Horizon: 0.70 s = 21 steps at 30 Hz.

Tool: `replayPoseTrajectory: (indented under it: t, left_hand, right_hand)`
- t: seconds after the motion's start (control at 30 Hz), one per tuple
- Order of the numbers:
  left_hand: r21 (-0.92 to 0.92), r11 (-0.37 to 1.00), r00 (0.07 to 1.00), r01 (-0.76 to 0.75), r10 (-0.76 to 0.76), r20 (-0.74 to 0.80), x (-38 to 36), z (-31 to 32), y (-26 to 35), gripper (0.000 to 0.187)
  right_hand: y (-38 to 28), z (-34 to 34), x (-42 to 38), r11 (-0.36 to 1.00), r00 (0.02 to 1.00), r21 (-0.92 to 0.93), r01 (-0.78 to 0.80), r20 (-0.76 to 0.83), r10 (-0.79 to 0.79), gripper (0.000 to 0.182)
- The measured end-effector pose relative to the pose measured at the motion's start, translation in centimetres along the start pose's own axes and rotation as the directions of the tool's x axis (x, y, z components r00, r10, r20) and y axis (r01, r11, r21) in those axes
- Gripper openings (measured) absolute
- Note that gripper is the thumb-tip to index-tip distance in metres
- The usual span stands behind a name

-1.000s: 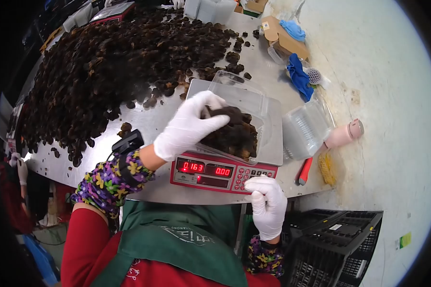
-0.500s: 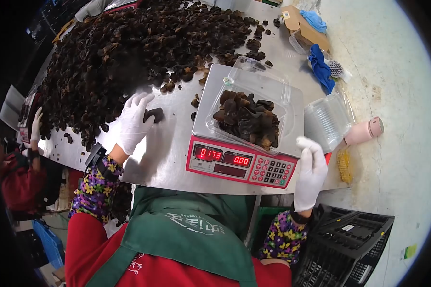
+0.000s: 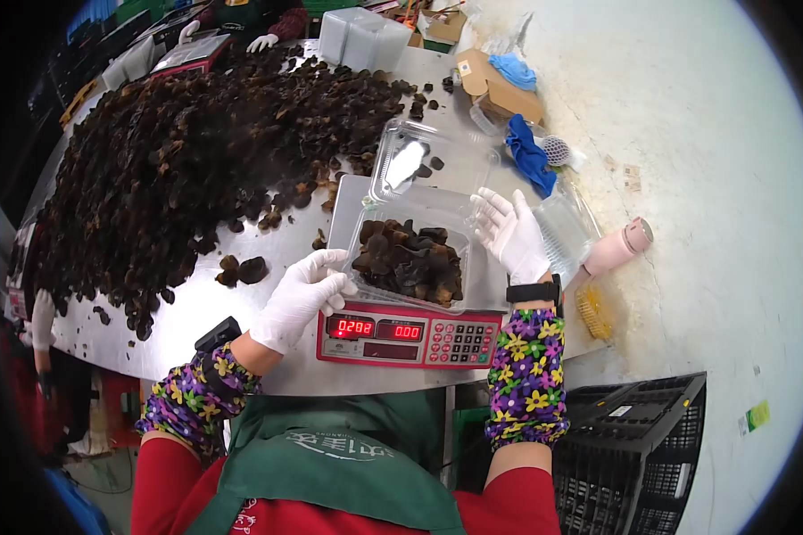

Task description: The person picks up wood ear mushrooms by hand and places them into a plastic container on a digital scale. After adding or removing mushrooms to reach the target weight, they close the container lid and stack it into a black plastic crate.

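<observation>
A clear plastic clamshell box (image 3: 366,283) holding dark wood ear mushrooms (image 3: 410,263) sits on the red-fronted digital scale (image 3: 410,336). Its transparent lid (image 3: 451,159) is raised and tilted toward the back. My left hand (image 3: 305,299), in a white glove, pinches the box's near left edge. At the right side of the box is my gloved right hand (image 3: 513,236), fingers stretched out beside the hinge edge; whether they touch the plastic is hard to tell.
A big mushroom heap (image 3: 169,169) covers the table's left side. To the right lie clear trays (image 3: 562,232), a pink bottle (image 3: 617,248), a yellow brush (image 3: 593,310), a blue cloth (image 3: 528,156) and a cardboard box (image 3: 500,89). Black crates (image 3: 629,437) stand below right. Other people's gloved hands (image 3: 263,43) show beyond.
My left hand has moved from a loose mushroom to the box's edge. My right hand has risen from the scale's right corner to beside the box. The lid stands higher; the scale reading has gone up.
</observation>
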<state>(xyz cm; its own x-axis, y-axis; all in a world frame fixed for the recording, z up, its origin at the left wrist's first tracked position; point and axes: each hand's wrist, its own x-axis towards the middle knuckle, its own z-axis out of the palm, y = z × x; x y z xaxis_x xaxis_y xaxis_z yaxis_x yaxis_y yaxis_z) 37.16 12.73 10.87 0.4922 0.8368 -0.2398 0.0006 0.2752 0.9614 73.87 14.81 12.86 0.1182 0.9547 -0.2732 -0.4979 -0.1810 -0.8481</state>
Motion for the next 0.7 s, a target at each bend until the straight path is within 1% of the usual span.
replayPoseTrajectory:
  t: [0.03, 0.07, 0.1, 0.13, 0.17, 0.2, 0.23, 0.3, 0.33, 0.37, 0.4, 0.43, 0.47, 0.5, 0.53, 0.57, 0.63, 0.7]
  left_hand:
    - [-0.075, 0.996, 0.999, 0.041, -0.04, 0.011, 0.1, -0.3, -0.1, 0.041]
    - [-0.149, 0.985, 0.996, 0.084, -0.081, 0.022, 0.2, -0.4, -0.3, 0.04]
    - [-0.148, 0.985, 0.996, 0.088, -0.085, 0.029, 0.2, -0.3, 0.0, 0.04]
    - [-0.242, 0.96, 0.99, 0.144, -0.137, 0.043, 0.0, -0.3, 0.5, 0.041]
    - [-0.333, 0.923, 0.981, 0.194, -0.186, 0.058, -0.1, -0.4, 1.0, 0.043]
    - [-0.325, 0.923, 0.979, 0.205, -0.192, 0.07, 0.0, -0.3, 1.2, 0.04]
    - [-0.324, 0.925, 0.98, 0.197, -0.184, 0.069, 0.2, 0.0, 1.3, 0.04]
    - [-0.127, 0.976, 0.984, 0.178, -0.176, 0.031, 0.3, 0.4, 1.3, 0.033]
    - [-0.129, 0.973, 0.981, 0.193, -0.189, 0.04, 0.4, 0.4, 1.1, 0.022]
    - [-0.112, 0.972, 0.979, 0.206, -0.205, 0.023, 0.4, 0.7, 1.4, 0.011]
    - [-0.141, 0.971, 0.981, 0.194, -0.191, 0.039, 0.4, 0.7, 1.1, 0.011]
    - [-0.167, 0.969, 0.983, 0.181, -0.173, 0.064, 0.4, 0.6, 0.9, 0.011]
    - [-0.164, 0.969, 0.982, 0.187, -0.178, 0.07, 0.2, 0.4, 0.7, 0.011]
    - [-0.166, 0.974, 0.987, 0.155, -0.146, 0.066, -0.2, 0.3, 0.3, 0.012]
    - [-0.167, 0.978, 0.991, 0.123, -0.112, 0.075, -0.3, 0.4, -0.1, 0.014]
    - [-0.11, 0.992, 0.996, 0.06, -0.053, 0.065, -0.8, 0.6, 0.2, 0.015]
    - [-0.077, 0.996, 0.998, -0.048, 0.052, 0.044, -1.4, 0.6, -0.6, 0.014]
    - [-0.06, 0.997, 0.999, -0.041, 0.043, 0.032, -1.9, 0.9, -0.4, 0.014]
  right_hand:
    - [-0.2, 1.0, -1.1, 0.993, 0.997, -0.098, 0.067, -0.019, -0.07, 0.058]
    - [-0.4, 1.9, -2.9, 0.982, 0.993, -0.154, 0.11, -0.02, -0.115, 0.049]
    - [-0.1, 2.5, -4.8, 0.982, 0.993, -0.154, 0.11, -0.028, -0.116, 0.049]
    - [0.5, 2.9, -6.7, 0.868, 0.965, -0.429, 0.251, 0.044, -0.257, 0.042]
    - [1.6, 3.1, -8.3, 0.657, 0.918, -0.655, 0.374, 0.157, -0.366, 0.035]
    - [3.3, 3.2, -9.8, 0.421, 0.857, -0.805, 0.418, 0.195, -0.478, 0.033]
    - [5.0, 3.4, -11.2, 0.153, 0.779, -0.897, 0.415, 0.264, -0.569, 0.033]
    - [8.2, 4.8, -13.3, 0.261, 0.762, -0.91, 0.323, 0.086, -0.642, 0.041]
    - [8.7, 6.0, -14.4, 0.612, 0.85, -0.763, 0.207, -0.169, -0.499, 0.048]
    - [9.6, 4.4, -14.2, 0.709, 0.911, -0.693, 0.131, -0.198, -0.362, 0.038]
    - [9.2, 3.8, -14.3, 0.805, 0.958, -0.593, 0.029, -0.215, -0.193, 0.033]
    - [9.0, 3.5, -14.4, 0.87, 0.976, -0.485, -0.086, -0.215, -0.024, 0.028]
    - [9.5, 3.7, -14.4, 0.899, 0.979, -0.437, 0.013, -0.177, -0.1, 0.018]
    - [9.7, 3.9, -14.6, 0.899, 0.975, -0.437, 0.009, -0.194, -0.104, 0.018]
    - [9.8, 4.1, -14.8, 0.931, 0.979, -0.364, 0.025, -0.178, -0.096, 0.017]
    - [9.6, 4.2, -15.0, 0.956, 0.981, -0.29, 0.044, -0.169, -0.096, 0.016]
    - [9.5, 3.9, -15.2, 0.949, 0.981, -0.31, 0.049, -0.162, -0.104, 0.013]
    - [9.5, 4.3, -15.2, 0.899, 0.986, -0.435, 0.042, -0.129, -0.109, 0.01]
